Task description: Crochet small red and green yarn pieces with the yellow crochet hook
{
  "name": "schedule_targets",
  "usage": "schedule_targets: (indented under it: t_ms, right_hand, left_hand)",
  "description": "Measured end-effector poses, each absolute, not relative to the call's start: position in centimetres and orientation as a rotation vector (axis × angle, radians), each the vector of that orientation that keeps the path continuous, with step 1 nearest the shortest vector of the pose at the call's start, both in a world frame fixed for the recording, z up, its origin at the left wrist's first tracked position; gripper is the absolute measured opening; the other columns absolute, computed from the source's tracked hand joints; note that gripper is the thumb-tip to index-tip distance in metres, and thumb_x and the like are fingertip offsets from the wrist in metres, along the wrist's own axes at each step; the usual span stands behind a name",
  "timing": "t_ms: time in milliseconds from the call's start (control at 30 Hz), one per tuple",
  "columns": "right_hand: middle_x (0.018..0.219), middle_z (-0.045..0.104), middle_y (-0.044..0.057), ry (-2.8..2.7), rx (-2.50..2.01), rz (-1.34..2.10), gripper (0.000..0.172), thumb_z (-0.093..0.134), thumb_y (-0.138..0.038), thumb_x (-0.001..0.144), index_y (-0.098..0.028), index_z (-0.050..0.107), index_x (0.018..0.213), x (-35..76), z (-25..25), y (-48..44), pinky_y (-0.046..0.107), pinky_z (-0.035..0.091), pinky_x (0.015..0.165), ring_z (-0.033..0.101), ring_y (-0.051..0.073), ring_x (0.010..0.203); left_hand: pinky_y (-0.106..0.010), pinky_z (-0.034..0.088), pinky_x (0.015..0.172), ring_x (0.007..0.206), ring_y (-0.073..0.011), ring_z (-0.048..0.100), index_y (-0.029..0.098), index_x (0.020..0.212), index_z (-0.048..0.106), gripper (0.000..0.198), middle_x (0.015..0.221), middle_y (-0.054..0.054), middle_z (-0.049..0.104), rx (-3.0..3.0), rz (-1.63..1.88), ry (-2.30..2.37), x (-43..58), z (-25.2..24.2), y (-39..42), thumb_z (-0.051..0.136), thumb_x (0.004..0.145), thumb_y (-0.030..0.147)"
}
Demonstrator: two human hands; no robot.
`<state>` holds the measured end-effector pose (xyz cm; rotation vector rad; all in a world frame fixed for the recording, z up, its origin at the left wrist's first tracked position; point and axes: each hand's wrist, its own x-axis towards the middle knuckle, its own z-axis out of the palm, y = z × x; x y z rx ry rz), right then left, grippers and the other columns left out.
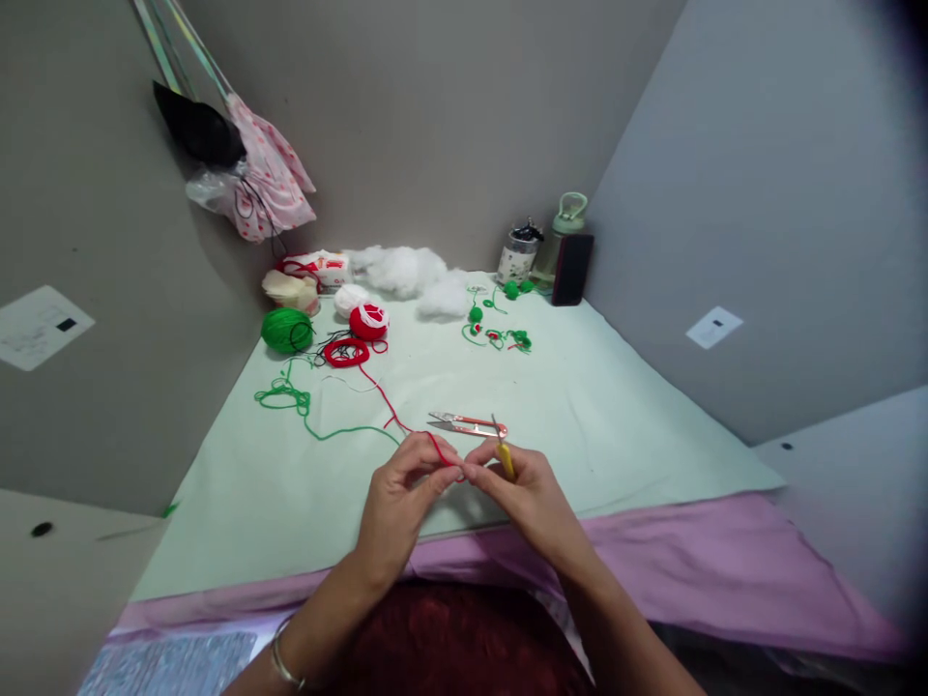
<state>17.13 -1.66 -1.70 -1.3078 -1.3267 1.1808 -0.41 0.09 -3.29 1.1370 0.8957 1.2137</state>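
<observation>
1. I had the left hand (pixel 398 498) over the table's (pixel 652 425) near side, thumb and finger pinched on red yarn (pixel 438 449).
2. Right hand (pixel 528 491) held yellow hook (pixel 506 460), shaft pointing far; fingertips narrow, beside left's. Couldn't tell if they gripped yarn too.
3. Red yarn ran far-left to red coil (pixel 334 355).
4. Snips (pixel 475 428) lay just far of hands.
5. Green yarn (pixel 348 430) trailed left.
6. Stuffing (pixel 402 271) sat far, phone (pixel 572 271) far right.
</observation>
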Motion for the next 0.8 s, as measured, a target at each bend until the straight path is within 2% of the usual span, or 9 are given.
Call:
schedule_targets:
  t_ms: [67, 233, 433, 533, 633, 700, 800]
  right_hand:
    - [0.068, 0.06, -0.001, -1.36, -1.276, 1.197, 0.033, 0.078, -0.051, 0.087, -0.019, 0.076, 0.078, 16.98, -1.45, -1.76, 0.028, 0.036, 0.063, 0.045, 0.014, 0.063]
    - [0.076, 0.069, 0.002, -1.383, -1.192, 1.263, 0.031, 0.074, -0.047, 0.092, -0.019, 0.076, 0.079, 16.68, -1.31, -1.93, 0.03, 0.045, 0.074, 0.059, 0.018, 0.074]
    - [0.069, 0.066, -0.002, -1.309, -1.195, 1.421, 0.028, 0.079, -0.047, 0.088, -0.019, 0.077, 0.087, 16.64, -1.51, -2.21, 0.027, 0.043, 0.064, 0.051, 0.012, 0.06]
    - [0.071, 0.07, 0.0, -1.273, -1.157, 1.445, 0.031, 0.081, -0.048, 0.086, -0.018, 0.075, 0.084, 16.54, -1.5, -2.12, 0.029, 0.049, 0.07, 0.06, 0.014, 0.065]
    - [0.074, 0.073, 0.002, -1.237, -1.126, 1.457, 0.034, 0.083, -0.051, 0.085, -0.019, 0.074, 0.08, 16.53, -1.59, -1.92, 0.033, 0.053, 0.079, 0.066, 0.018, 0.074]
    - [0.073, 0.073, 0.002, -1.208, -1.135, 1.454, 0.034, 0.084, -0.051, 0.083, -0.019, 0.074, 0.08, 16.61, -1.68, -1.81, 0.032, 0.053, 0.078, 0.066, 0.017, 0.072]
    - [0.071, 0.071, 0.0, -1.19, -1.148, 1.423, 0.032, 0.087, -0.049, 0.081, -0.02, 0.074, 0.079, 16.76, -1.65, -1.72, 0.031, 0.052, 0.074, 0.065, 0.017, 0.07]
  left_hand:
    - [-0.03, 0.051, 0.092, 0.099, -0.023, 0.065, 0.023, 0.08, 0.084, 0.009, 0.093, -0.006, 0.072, 1.243, 1.207, 0.86, -0.38, -3.24, 0.07, 0.085, 0.086, 0.029]
    - [-0.028, 0.053, 0.073, 0.071, -0.0158, 0.062, 0.02, 0.077, 0.078, 0.017, 0.081, -0.001, 0.067, 1.135, 1.167, 0.852, -0.08, -3.13, -0.08, 0.085, 0.086, 0.033]
    - [-0.023, 0.051, 0.063, 0.062, -0.012, 0.059, 0.019, 0.076, 0.067, 0.025, 0.069, 0.003, 0.064, 0.999, 1.137, 0.865, 0.0, -3.16, 0.16, 0.087, 0.082, 0.033]
    - [-0.022, 0.05, 0.059, 0.058, -0.0106, 0.059, 0.018, 0.077, 0.066, 0.027, 0.07, 0.004, 0.065, 0.959, 1.107, 0.852, 0.0, -3.41, 0.25, 0.089, 0.081, 0.034]
    - [-0.023, 0.054, 0.062, 0.06, -0.0113, 0.062, 0.018, 0.081, 0.07, 0.027, 0.074, 0.002, 0.068, 0.941, 1.074, 0.837, -0.16, -3.52, 0.23, 0.087, 0.083, 0.038]
    - [-0.026, 0.058, 0.068, 0.065, -0.0135, 0.067, 0.017, 0.085, 0.074, 0.026, 0.078, 0.0, 0.072, 0.944, 1.056, 0.832, -0.4, -3.44, 0.23, 0.086, 0.084, 0.041]
    - [-0.029, 0.06, 0.075, 0.072, -0.0166, 0.072, 0.019, 0.087, 0.079, 0.021, 0.081, -0.002, 0.076, 0.974, 1.047, 0.85, -0.81, -3.13, 0.26, 0.091, 0.079, 0.035]
